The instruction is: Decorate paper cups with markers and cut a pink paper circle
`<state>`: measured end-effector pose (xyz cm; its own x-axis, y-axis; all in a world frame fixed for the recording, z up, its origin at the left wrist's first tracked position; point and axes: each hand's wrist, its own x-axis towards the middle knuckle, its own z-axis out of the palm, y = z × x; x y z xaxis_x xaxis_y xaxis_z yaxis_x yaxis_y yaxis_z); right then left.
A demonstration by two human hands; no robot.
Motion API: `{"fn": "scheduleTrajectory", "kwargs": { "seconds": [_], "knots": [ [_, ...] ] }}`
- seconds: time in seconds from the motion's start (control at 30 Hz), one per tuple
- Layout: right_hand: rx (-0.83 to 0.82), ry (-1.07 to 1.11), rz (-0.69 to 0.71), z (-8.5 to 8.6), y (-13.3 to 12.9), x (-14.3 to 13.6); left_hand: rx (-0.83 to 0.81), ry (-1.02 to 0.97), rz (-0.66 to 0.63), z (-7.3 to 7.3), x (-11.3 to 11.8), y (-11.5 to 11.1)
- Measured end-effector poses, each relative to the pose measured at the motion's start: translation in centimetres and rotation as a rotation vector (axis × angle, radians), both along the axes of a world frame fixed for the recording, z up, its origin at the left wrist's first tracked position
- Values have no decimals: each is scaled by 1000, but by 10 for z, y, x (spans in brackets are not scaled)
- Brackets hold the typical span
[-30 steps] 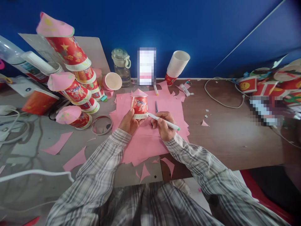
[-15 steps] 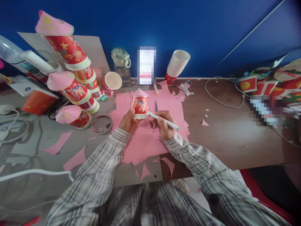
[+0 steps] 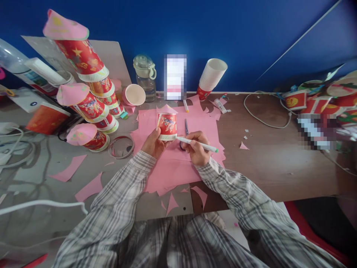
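Left grip (image 3: 154, 145): thumb and fingers closed about a tapered red paper cup (image 3: 168, 123), low on its side.
Right grip (image 3: 199, 149): pinching a slim, smooth white marker (image 3: 205, 146), green-ended.
Cup: printed, white rim down, pink paper cone (image 3: 167, 109) atop; between both hands, marker tip by its rim, contact unclear.
Pink sheets (image 3: 167, 173): flat, ragged-edged stack beneath.

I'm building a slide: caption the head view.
Left hand holds a red cup, right hand a marker near its rim.

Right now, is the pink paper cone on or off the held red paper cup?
On: the cone sits atop the cup, peak upward.
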<state>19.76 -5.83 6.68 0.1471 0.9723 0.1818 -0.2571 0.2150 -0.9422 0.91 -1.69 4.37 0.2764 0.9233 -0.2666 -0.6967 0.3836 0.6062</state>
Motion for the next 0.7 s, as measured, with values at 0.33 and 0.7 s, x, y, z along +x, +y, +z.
{"fn": "scheduleTrajectory", "kwargs": {
  "seconds": [0.33, 0.7],
  "knots": [
    [62, 8, 3, 6, 1, -8, -16, 63, -12, 4, 0, 0],
    [116, -15, -15, 7, 2, -10, -4, 21, 26, 9, 7, -4]
  ]
}}
